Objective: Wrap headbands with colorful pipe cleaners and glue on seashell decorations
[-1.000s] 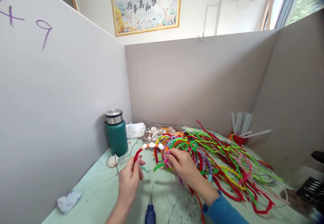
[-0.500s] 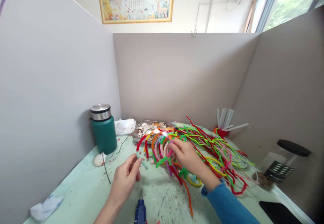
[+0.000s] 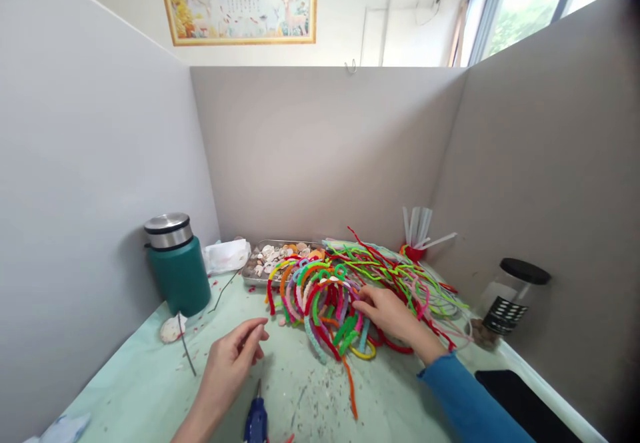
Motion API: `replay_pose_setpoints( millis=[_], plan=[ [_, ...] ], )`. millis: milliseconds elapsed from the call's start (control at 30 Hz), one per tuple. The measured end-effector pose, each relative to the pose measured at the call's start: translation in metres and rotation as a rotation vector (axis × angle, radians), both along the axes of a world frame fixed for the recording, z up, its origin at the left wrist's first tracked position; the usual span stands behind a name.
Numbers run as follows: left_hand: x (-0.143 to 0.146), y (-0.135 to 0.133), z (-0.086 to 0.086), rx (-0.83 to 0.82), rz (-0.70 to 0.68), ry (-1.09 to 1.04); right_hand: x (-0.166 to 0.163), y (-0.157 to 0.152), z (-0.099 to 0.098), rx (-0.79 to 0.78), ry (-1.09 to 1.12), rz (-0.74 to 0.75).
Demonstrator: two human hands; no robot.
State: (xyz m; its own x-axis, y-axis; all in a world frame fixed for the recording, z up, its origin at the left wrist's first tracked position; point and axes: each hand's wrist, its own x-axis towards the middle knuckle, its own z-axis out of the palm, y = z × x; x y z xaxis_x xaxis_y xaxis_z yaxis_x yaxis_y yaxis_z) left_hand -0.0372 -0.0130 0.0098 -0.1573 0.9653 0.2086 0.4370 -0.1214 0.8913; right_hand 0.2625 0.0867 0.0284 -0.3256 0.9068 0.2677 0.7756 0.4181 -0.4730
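Note:
A heap of colourful pipe cleaners (image 3: 380, 273) lies on the pale green table (image 3: 140, 383). At its near left edge sits a cluster of bent, looped pipe cleaners (image 3: 315, 296). My right hand (image 3: 387, 313), in a blue sleeve, rests on that cluster with its fingers curled on the strands. My left hand (image 3: 230, 363) hovers over the table left of the cluster, fingers loosely curled, nothing visible in it. A blue glue gun (image 3: 257, 421) lies just below the left hand.
A green flask with a steel lid (image 3: 176, 266) stands at the left by the partition. A metal tray of shells (image 3: 277, 259) and a white tissue (image 3: 227, 255) sit behind. A red cup of glue sticks (image 3: 417, 239), a black-lidded jar (image 3: 510, 299), a lone shell (image 3: 170, 328) lie around.
My left hand let go of the red pipe cleaner with shells and drew back. My right hand set the looped cluster down on the table. The view swung right.

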Motion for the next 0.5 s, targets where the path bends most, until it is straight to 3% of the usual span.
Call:
replay_pose_setpoints(
  millis=[200, 367, 500],
  plan=[
    [0.006, 0.004, 0.004, -0.042, 0.032, -0.04, 0.005, 0.0, -0.002, 0.065, 0.018, -0.124],
    [0.007, 0.033, 0.017, -0.002, 0.133, 0.06, -0.002, 0.003, -0.014, 0.091, -0.026, -0.132],
    [0.003, 0.072, 0.019, -0.057, 0.274, -0.218, -0.012, 0.013, -0.023, 0.13, 0.004, -0.153]
  ],
)
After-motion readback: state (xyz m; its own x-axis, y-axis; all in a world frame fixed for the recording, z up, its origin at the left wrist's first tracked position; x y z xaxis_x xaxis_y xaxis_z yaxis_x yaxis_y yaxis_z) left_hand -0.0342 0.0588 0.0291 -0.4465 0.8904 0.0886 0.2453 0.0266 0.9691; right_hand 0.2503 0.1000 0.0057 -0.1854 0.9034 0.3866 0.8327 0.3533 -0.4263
